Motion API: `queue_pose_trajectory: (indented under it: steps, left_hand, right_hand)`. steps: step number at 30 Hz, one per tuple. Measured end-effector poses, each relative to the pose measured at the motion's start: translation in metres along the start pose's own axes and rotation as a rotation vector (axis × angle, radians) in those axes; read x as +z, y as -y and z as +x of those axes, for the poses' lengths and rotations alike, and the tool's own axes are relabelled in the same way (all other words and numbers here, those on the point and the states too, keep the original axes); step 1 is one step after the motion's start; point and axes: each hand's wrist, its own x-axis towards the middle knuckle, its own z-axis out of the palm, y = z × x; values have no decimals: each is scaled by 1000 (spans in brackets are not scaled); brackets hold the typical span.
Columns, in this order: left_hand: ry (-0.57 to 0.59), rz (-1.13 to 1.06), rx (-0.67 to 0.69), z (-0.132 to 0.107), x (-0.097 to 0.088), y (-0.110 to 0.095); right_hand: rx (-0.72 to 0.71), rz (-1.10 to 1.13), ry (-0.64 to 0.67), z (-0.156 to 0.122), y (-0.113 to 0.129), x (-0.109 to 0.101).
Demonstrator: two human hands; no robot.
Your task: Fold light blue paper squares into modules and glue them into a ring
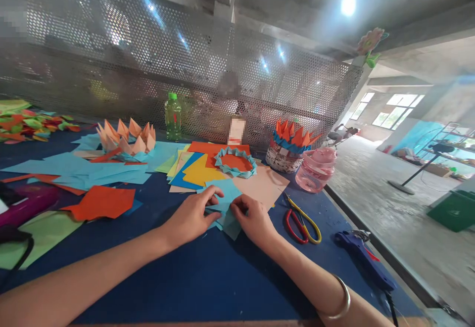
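Note:
Both my hands pinch a piece of folded light blue paper (pixel 224 208) on the dark blue table mat (pixel 193 277), my left hand (pixel 191 215) at its left side and my right hand (pixel 254 218) at its right. Its folds are partly hidden by my fingers. Just beyond my hands lie a peach paper sheet (pixel 258 183) and a yellow paper sheet (pixel 198 171). A ring of folded blue paper (pixel 235 163) rests on an orange sheet (pixel 230 163). To the right of my right hand are red-and-yellow-handled scissors (pixel 301 225).
A blue glue gun (pixel 361 257) lies at the right. Orange paper-petal flowers (pixel 126 138), loose blue sheets (pixel 81 171), a woven basket (pixel 284 158), a pink bottle (pixel 315 171) and a green bottle (pixel 173 116) stand along the back. A perforated metal screen (pixel 185 60) rises behind. The table edge drops to a concrete floor at right.

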Motion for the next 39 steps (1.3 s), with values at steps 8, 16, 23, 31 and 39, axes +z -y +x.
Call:
queue_pose_trajectory:
  steps: [8, 16, 23, 31, 39]
  left_hand:
    - [118, 328, 299, -5, -2, -2]
    - [166, 337, 369, -12, 0, -1]
    - [190, 374, 305, -10, 3, 1]
    - [175, 444, 283, -7, 5, -5]
    - [147, 401, 245, -12, 8, -12]
  right_hand:
    - [14, -6, 47, 1, -6, 0]
    - [-200, -119, 153, -1, -3, -22]
    - [-378, -115, 299, 3, -8, -33]
    - [-402, -162, 270, 5, -10, -27]
    - [-342, -143, 251, 6, -13, -27]
